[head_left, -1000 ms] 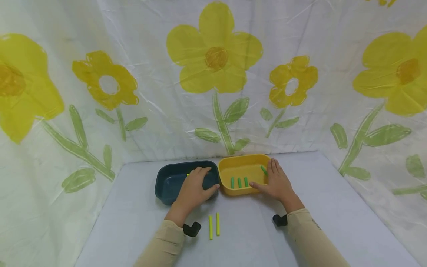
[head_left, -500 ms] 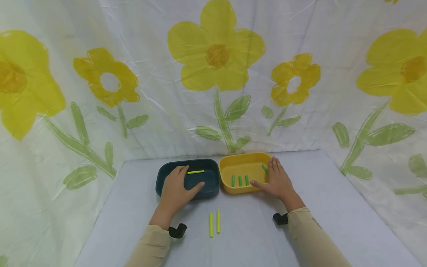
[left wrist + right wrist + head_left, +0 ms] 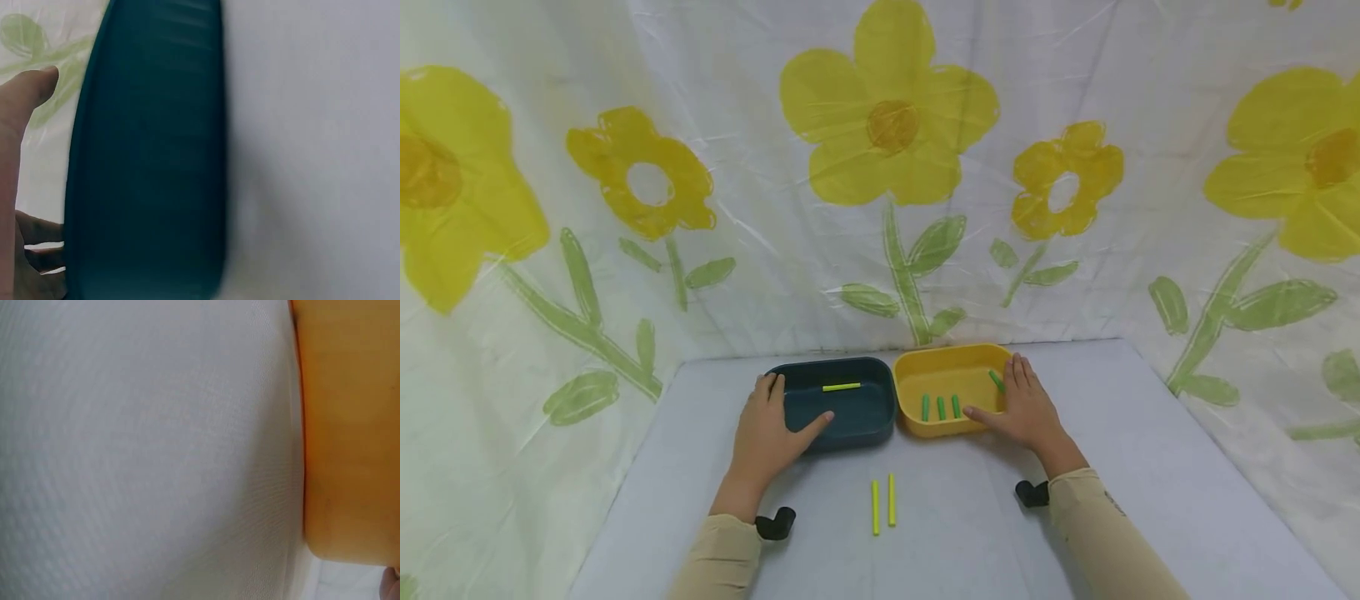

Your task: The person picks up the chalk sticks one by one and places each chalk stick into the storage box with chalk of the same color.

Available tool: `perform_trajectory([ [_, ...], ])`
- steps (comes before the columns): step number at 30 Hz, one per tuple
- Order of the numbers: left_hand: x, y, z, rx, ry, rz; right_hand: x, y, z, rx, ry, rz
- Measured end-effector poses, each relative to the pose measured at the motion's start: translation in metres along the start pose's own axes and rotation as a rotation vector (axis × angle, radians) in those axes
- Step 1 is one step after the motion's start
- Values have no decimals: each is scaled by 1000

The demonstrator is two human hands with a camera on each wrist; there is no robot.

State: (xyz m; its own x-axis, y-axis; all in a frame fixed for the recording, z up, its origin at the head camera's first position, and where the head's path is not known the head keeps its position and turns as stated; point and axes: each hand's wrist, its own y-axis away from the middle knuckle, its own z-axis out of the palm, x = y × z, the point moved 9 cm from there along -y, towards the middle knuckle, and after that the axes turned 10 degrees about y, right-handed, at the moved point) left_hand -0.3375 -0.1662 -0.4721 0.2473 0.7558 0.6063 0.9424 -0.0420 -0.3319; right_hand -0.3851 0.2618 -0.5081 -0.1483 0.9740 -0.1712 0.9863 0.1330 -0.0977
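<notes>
My left hand point(image 3: 763, 442) lies at the left end of the dark teal tray point(image 3: 846, 421), fingers straight along the end rim and thumb spread over the front edge. One yellow stick point(image 3: 841, 387) lies inside that tray. In the left wrist view the teal tray's side point(image 3: 150, 150) fills the middle. At the right end of the yellow tray point(image 3: 955, 375), my right hand point(image 3: 1024, 412) rests with straight fingers along the rim and its thumb across the front edge. Three green sticks point(image 3: 941, 408) stand near its front wall; another green stick point(image 3: 996, 381) leans by the fingers.
Two more yellow sticks, a left one point(image 3: 876, 508) and a right one point(image 3: 892, 500), lie side by side on the white table point(image 3: 955, 542) in front of the trays. The trays stand end to end near a flowered curtain point(image 3: 760, 283) behind the table.
My left hand has moved left from over the middle of the teal tray to its left end, uncovering the yellow stick inside. The right hand has stayed at the yellow tray.
</notes>
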Motion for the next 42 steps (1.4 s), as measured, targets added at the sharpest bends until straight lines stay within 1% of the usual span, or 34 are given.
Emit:
perform_trajectory([
  [4, -9, 1, 4, -8, -46, -22, 0, -1, -1, 6, 0, -5],
  [9, -20, 2, 13, -21, -90, -49, 2, 0, 3, -19, 3, 4],
  [13, -22, 2, 17, -30, -130, -58, 0, 0, 1, -14, 8, 4],
  [18, -21, 2, 23, -72, -195, -54, 0, 2, 0, -12, 15, 13],
  [27, -22, 3, 23, -63, -189, -64, -1, 2, 0, -30, 27, 8],
  [31, -21, 3, 25, -69, -190, -67, 0, 4, -3, -28, 35, 4],
  [35, -20, 2, 24, -68, -195, -66, -1, 4, -5, -29, 36, -3],
  [42, -20, 3, 24, -88, -197, -79, -3, 2, -2, -31, 25, -17],
])
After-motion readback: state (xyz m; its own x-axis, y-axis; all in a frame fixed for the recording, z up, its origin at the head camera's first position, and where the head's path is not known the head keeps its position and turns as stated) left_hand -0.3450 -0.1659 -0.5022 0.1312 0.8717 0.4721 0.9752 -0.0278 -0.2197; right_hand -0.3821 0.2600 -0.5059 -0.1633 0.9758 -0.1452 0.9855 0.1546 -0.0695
